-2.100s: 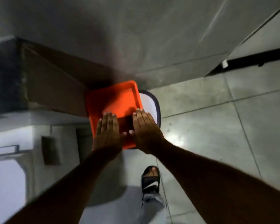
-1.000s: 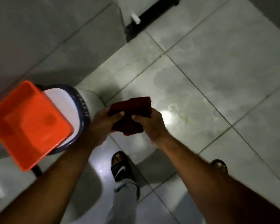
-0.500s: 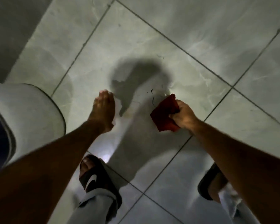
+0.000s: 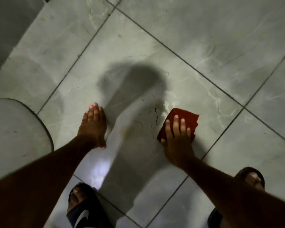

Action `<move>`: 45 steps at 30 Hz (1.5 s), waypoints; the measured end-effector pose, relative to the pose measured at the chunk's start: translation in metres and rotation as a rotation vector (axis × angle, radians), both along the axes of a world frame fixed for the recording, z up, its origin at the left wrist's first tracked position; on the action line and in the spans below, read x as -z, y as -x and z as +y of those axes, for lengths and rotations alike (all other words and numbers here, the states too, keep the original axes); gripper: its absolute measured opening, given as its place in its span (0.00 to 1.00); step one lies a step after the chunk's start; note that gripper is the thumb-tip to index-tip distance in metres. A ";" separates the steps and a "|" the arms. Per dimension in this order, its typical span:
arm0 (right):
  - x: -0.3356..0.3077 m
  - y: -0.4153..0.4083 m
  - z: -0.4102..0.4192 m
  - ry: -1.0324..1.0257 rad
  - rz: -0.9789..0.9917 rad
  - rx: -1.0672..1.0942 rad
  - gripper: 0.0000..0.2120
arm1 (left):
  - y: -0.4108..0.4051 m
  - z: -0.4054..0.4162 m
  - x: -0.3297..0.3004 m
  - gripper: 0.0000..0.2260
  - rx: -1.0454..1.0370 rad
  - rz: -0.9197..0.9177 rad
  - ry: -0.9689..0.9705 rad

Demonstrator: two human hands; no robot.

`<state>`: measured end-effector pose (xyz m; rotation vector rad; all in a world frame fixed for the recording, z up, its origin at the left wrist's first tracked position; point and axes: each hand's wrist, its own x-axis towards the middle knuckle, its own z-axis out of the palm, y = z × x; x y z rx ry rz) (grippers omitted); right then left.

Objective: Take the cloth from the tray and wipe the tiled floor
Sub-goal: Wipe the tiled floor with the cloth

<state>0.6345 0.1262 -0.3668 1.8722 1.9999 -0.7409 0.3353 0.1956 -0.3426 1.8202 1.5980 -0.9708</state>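
Right hand is pressing the red cloth flat on the tiled floor, fingers spread; left hand is hovering empty, fingers pressed together.

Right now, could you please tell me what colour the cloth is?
Dark red, seen in the head view: cloth.

A dark red cloth on pale grey, marble-veined floor tiles with dark grout lines
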 end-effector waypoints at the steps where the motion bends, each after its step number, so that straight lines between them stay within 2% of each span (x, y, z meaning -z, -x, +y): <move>1: 0.001 -0.008 0.002 -0.003 0.020 -0.080 0.36 | 0.000 0.001 -0.001 0.67 0.003 -0.005 -0.002; 4: 0.014 -0.039 0.057 -0.039 0.022 -0.223 0.36 | 0.000 0.001 0.000 0.67 0.027 -0.012 0.003; 9: 0.036 -0.012 0.205 -0.163 -0.008 0.093 0.36 | 0.002 0.001 0.006 0.67 0.071 0.010 -0.003; 11: 0.038 0.018 0.202 -0.227 0.015 0.048 0.35 | 0.003 -0.001 0.008 0.67 0.073 0.016 0.000; 13: 0.038 0.036 0.143 -0.304 0.102 -0.245 0.33 | 0.004 -0.001 0.011 0.67 0.076 0.013 -0.017; 16: 0.021 0.009 0.019 -0.134 0.204 -0.799 0.32 | 0.006 -0.001 0.007 0.67 0.067 0.005 -0.008; 17: 0.017 -0.015 0.004 -0.085 0.211 -0.954 0.33 | 0.006 -0.001 0.007 0.67 0.064 0.002 -0.011; 19: 0.020 -0.055 0.029 -0.072 0.214 -1.152 0.32 | 0.008 -0.001 0.008 0.68 0.059 -0.006 -0.031; 20: 0.027 -0.066 0.052 -0.110 0.192 -1.149 0.31 | 0.009 -0.001 0.010 0.69 0.056 -0.015 -0.030; 21: 0.031 -0.069 0.079 -0.147 0.157 -1.055 0.30 | 0.010 -0.002 0.013 0.69 0.054 -0.024 -0.032; 23: 0.035 -0.047 0.134 -0.218 0.066 -0.691 0.32 | 0.014 -0.003 0.013 0.69 0.056 -0.033 -0.046; 26: 0.034 0.023 0.178 -0.258 0.051 -0.141 0.35 | 0.016 -0.004 0.013 0.69 0.092 -0.030 -0.073; 28: 0.036 0.074 0.171 -0.278 0.077 -0.080 0.35 | 0.018 -0.005 0.012 0.69 0.120 -0.036 -0.099; 31: 0.038 0.124 0.085 -0.275 0.182 -0.375 0.34 | 0.019 -0.005 0.009 0.68 0.129 -0.043 -0.106; 34: 0.026 0.095 -0.001 -0.164 0.273 -0.823 0.31 | 0.018 -0.004 0.005 0.68 0.130 -0.033 -0.100; 36: 0.023 0.046 0.015 -0.110 0.316 -1.204 0.30 | 0.015 -0.004 0.002 0.68 0.130 -0.036 -0.089; 37: 0.025 0.027 0.039 -0.134 0.302 -1.294 0.29 | 0.015 -0.005 0.000 0.68 0.133 -0.034 -0.095; 38: 0.031 0.009 0.069 -0.208 0.279 -1.277 0.28 | 0.014 -0.005 0.000 0.68 0.136 -0.034 -0.099; 39: 0.034 -0.005 0.103 -0.271 0.221 -1.154 0.29 | 0.013 -0.005 0.001 0.68 0.137 -0.033 -0.099; 41: 0.037 -0.010 0.166 -0.275 0.072 -0.717 0.33 | 0.013 -0.005 0.001 0.68 0.138 -0.021 -0.094; 43: 0.036 0.013 0.198 -0.258 0.038 -0.174 0.35 | 0.013 -0.004 0.002 0.68 0.142 -0.011 -0.090; 44: 0.032 0.032 0.196 -0.244 0.035 0.002 0.35 | 0.013 -0.003 0.003 0.68 0.148 -0.011 -0.092; 45: 0.030 0.050 0.182 -0.246 0.034 0.081 0.35 | 0.013 -0.003 0.003 0.68 0.153 -0.015 -0.098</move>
